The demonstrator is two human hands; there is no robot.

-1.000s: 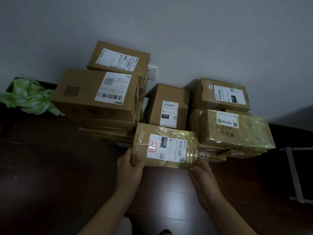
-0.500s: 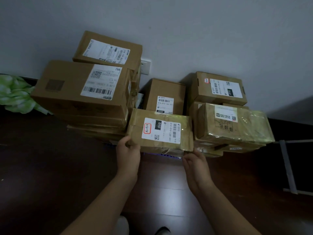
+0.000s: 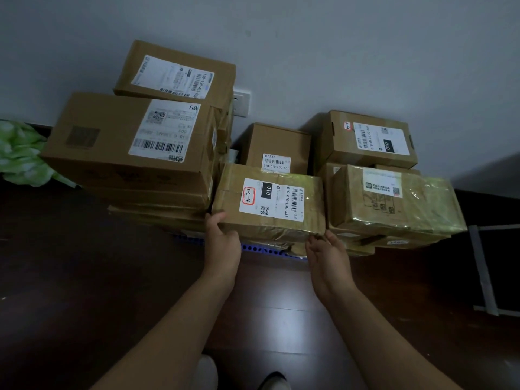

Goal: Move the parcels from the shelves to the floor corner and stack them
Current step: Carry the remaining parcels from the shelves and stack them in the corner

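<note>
Head view of the floor corner. A taped parcel, a brown carton wrapped in glossy clear tape and carrying a white shipping label, lies label-up in the gap between two stacks set against the wall. It sits in front of a small upright carton, just beside a large carton on the left and a tape-wrapped parcel on the right. It appears to rest on a lower parcel above a blue perforated strip; whether its weight is fully set down cannot be told.

The left hand is clamped on the front-left corner, the thumb laid over the top edge and the fingers hidden beneath. The right hand is turned palm-up, its loosely bent fingers touching the underside of the front-right corner without closing round it.

The parcel is judged stiff and fairly light, since two corner holds suffice. The tape skin is likely slippery, so support from below at opposite lower corners is preferred to a pinch on the smooth faces. A carton's corners are its strongest points; its wide faces may dent under pressure.

A green plastic bag lies on the dark wooden floor to the left.
</note>
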